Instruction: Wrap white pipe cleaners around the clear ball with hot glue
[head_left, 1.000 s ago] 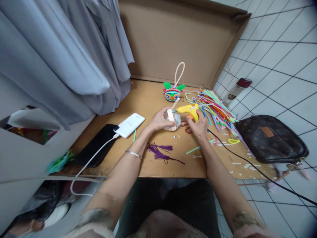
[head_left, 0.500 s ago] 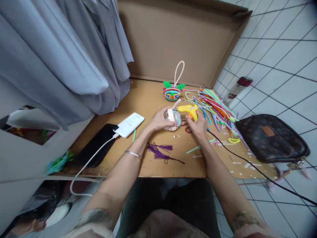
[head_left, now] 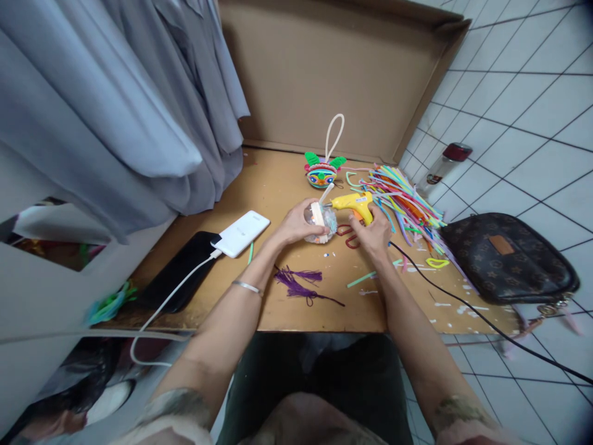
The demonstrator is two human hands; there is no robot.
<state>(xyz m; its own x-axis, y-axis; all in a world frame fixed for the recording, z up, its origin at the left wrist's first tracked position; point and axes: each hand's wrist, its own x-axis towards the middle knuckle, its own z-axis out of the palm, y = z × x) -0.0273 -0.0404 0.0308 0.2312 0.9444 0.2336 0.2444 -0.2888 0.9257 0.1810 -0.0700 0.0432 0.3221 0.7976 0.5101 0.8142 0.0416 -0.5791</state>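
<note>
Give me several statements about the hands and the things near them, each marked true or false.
1. The right hand grips a yellow plastic glue gun; the left hand grips a see-through round ball with a cream band. True.
2. The glue gun points away from the ball. False: it points toward the ball.
3. Purple thread tassels lie on the near side of the ball. True.
4. The left hand touches the tassels. False: they lie apart from it.
</note>
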